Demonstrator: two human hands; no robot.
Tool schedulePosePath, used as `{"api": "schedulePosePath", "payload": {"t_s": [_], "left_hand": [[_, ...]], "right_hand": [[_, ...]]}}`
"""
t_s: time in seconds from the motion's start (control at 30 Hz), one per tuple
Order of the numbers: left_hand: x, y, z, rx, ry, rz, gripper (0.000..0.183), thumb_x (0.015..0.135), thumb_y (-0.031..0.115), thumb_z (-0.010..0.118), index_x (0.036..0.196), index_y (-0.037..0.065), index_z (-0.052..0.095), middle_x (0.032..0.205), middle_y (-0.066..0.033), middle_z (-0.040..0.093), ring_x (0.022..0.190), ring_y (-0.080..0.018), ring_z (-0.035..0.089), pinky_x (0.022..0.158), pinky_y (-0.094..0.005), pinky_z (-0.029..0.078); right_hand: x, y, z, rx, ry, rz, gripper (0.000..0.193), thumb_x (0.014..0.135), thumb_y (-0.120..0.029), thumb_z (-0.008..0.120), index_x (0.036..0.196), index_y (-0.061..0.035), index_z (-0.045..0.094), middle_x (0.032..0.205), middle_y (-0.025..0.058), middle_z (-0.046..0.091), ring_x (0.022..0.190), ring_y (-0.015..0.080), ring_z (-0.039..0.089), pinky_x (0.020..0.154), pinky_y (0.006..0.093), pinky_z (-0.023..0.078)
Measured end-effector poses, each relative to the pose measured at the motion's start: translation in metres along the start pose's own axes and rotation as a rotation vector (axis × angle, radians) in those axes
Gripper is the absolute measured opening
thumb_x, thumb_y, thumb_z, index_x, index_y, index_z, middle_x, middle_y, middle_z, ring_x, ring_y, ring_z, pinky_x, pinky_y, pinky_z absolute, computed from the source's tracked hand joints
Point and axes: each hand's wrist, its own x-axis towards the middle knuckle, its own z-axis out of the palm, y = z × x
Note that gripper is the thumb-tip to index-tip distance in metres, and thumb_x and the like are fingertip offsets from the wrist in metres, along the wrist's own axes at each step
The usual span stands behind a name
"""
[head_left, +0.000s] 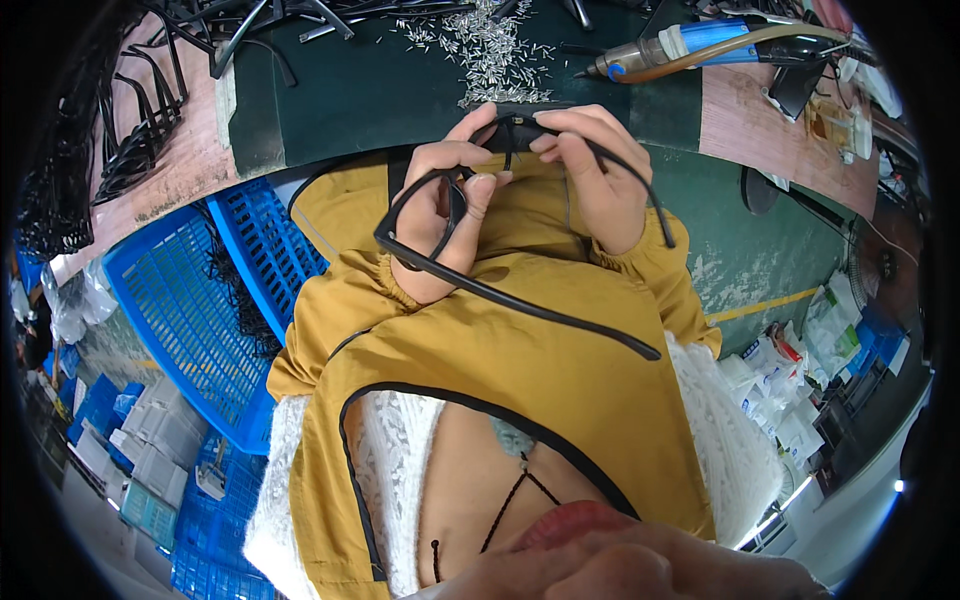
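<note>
A black eyeglass frame [530, 307] is held between my two hands at the near edge of the work table. My left hand [450, 185] is closed around the front of the frame, near a rim. One long temple arm stretches from the front across my mustard-yellow apron toward the lower right. My right hand [605, 175] pinches the other temple near its hinge end, and the curved tip hangs down beside the wrist. The fingers partly cover the join. Just beyond my hands lies a pile of small silver screws [490, 55] on the dark green mat [345, 95].
A pneumatic screwdriver [690, 48] with a brown hose lies at the back right, tip toward the screws. Black frame parts [140, 140] pile up at the left. Below the table's left edge, a blue basket [185, 310] holds black parts. Bags [800, 370] lie at the right.
</note>
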Motion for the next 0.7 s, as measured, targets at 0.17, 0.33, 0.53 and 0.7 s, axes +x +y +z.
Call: {"api": "schedulePosePath", "payload": {"t_s": [0.17,0.33,0.53,0.7], "left_hand": [[0.001,0.0,0.002,0.178,-0.064,0.129,0.012,0.103,-0.003,0.056,0.115,-0.001,0.057,0.146,-0.0308,0.053,0.13,-0.0368,0.061,0.1,-0.0366,0.055],[0.002,0.001,0.004,0.379,-0.105,0.176,0.028,0.091,-0.015,0.056,0.114,0.0,0.058,0.129,-0.0286,0.06,0.127,-0.0395,0.063,0.096,-0.0329,0.054],[0.005,0.005,0.001,0.493,-0.197,0.263,0.047,0.076,-0.023,0.059,0.115,0.003,0.057,0.107,-0.0204,0.065,0.13,-0.0423,0.061,0.091,-0.0329,0.055],[0.005,0.005,0.001,0.46,-0.143,0.215,0.042,0.079,-0.02,0.061,0.114,0.003,0.057,0.108,-0.021,0.066,0.126,-0.0412,0.064,0.091,-0.036,0.056]], "right_hand": [[-0.004,0.006,-0.046,-0.427,-0.136,-0.103,0.043,0.083,0.003,0.075,0.125,-0.005,0.069,0.121,0.0126,0.062,0.108,0.0251,0.063,0.087,0.0339,0.054],[0.02,0.023,-0.068,-0.44,0.28,-0.269,0.036,0.09,0.004,0.069,0.125,-0.0007,0.062,0.114,0.0106,0.063,0.102,0.0211,0.061,0.089,0.0333,0.051],[0.11,0.033,-0.057,0.428,0.592,-0.345,0.03,0.105,-0.032,0.055,0.114,-0.0037,0.059,0.087,0.0038,0.053,0.073,0.014,0.053,0.063,0.027,0.042],[0.13,0.025,-0.042,0.989,0.177,-0.216,0.052,0.1,-0.044,0.063,0.131,-0.0041,0.052,0.08,0.002,0.049,0.063,0.0113,0.048,0.05,0.0256,0.039]]}}
